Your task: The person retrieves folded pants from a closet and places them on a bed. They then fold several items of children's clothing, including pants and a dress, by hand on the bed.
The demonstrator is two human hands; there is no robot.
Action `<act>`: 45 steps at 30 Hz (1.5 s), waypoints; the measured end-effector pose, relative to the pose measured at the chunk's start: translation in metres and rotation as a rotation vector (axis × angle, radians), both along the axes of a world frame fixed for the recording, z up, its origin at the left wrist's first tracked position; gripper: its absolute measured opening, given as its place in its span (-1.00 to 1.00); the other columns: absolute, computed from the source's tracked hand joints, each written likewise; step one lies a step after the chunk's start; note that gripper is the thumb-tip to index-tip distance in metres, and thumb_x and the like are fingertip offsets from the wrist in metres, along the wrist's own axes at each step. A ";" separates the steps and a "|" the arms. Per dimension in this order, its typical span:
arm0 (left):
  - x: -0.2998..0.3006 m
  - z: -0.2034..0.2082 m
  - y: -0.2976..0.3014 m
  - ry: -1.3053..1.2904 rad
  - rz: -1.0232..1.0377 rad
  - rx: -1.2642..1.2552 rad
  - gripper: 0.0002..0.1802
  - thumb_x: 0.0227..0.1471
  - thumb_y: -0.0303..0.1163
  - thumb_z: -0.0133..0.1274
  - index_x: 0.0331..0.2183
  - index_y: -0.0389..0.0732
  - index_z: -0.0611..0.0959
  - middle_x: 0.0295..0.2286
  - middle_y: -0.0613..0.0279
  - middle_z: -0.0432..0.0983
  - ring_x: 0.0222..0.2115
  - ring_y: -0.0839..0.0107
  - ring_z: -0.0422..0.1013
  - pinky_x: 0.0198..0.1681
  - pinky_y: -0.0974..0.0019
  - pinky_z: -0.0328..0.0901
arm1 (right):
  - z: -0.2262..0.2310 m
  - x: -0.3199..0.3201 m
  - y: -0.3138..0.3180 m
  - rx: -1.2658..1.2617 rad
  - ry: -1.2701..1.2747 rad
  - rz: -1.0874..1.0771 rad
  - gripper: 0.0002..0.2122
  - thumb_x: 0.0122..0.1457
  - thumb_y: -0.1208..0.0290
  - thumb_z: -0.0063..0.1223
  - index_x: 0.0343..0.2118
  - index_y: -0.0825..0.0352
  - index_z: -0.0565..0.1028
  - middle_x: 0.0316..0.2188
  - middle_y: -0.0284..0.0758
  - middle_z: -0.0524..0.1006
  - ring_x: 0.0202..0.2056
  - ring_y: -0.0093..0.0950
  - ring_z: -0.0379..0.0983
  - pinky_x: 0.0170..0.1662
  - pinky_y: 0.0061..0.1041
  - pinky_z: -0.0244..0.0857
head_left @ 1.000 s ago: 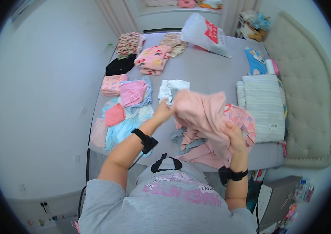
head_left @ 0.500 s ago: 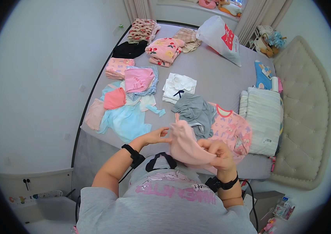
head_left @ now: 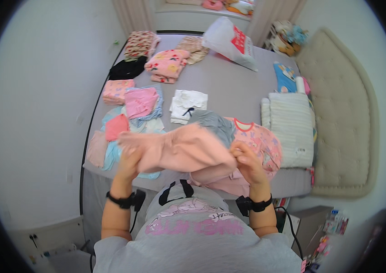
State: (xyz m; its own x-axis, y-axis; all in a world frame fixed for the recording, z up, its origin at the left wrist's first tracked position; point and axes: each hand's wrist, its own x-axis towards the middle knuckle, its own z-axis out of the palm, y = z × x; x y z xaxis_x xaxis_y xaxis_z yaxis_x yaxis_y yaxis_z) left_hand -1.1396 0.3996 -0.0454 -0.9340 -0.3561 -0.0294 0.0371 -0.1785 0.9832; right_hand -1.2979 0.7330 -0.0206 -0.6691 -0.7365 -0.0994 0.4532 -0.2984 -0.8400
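**Pink garment held over bed edge: risks and surroundings**

**Current state.** Both hands hold a pink garment [head_left: 181, 150] stretched between them, above the near edge of the bed [head_left: 229, 86]. The left hand [head_left: 129, 161] has its fingers closed on the left end of the cloth. The right hand [head_left: 247, 159] pinches the right end, fingers curled shut on the fabric. Part of the garment sags below the right hand; whether it touches the bed cannot be told, as the cloth hides that area.

**Risks.**
- Slip: the garment is soft and bunched. A loose pinch at either end would probably let that end drop onto the clothes below or off the bed edge.
- Snagging: the hanging part could drag the patterned pink top [head_left: 259, 141] or the grey garment [head_left: 213, 123] lying just behind it and disturb them.
- Uneven fold: the cloth is twisted between the hands, so a crease made now would likely sit crooked.

**Surroundings.** Left of the hands lies a heap of pink and light-blue clothes [head_left: 124, 123]. A folded white piece [head_left: 188, 103] sits mid-bed. A striped folded stack [head_left: 291, 125] lies to the right. Folded piles [head_left: 168, 63] and a white bag [head_left: 229, 41] sit at the far end. Free space is mainly mid-bed, beyond the grey garment.
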 end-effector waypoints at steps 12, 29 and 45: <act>0.030 0.163 0.054 0.699 -0.143 -0.062 -0.63 0.13 -0.13 -0.11 -0.63 -0.11 0.35 -0.64 0.37 0.26 -0.61 0.51 0.21 -0.57 0.48 0.15 | 0.012 0.043 -0.069 -0.408 0.084 0.632 -0.36 -0.12 0.25 0.37 0.00 0.46 0.34 -0.19 -0.30 0.49 -0.15 -0.60 0.38 -0.08 -0.57 0.29; -0.059 0.168 0.039 0.038 0.384 -0.628 -0.72 0.12 -0.23 0.03 -0.48 -0.24 0.53 -0.53 0.49 0.37 -0.47 0.72 0.20 -0.40 0.59 0.09 | 0.105 -0.082 -0.041 0.021 0.545 -0.259 -0.79 0.16 0.37 0.08 -0.52 0.41 0.46 -0.66 -0.57 0.35 -0.53 -0.75 0.21 -0.46 -0.61 0.18; -0.083 0.124 0.146 0.209 0.178 -0.370 -0.74 0.17 -0.38 -0.06 -0.14 -0.33 0.50 -0.30 0.29 0.47 -0.23 0.60 0.34 -0.18 0.51 0.24 | 0.066 0.029 -0.110 0.253 1.276 -0.723 -0.54 -0.02 0.56 0.06 -0.02 0.59 0.32 -0.19 -0.11 0.37 -0.17 -0.18 0.37 -0.13 -0.31 0.32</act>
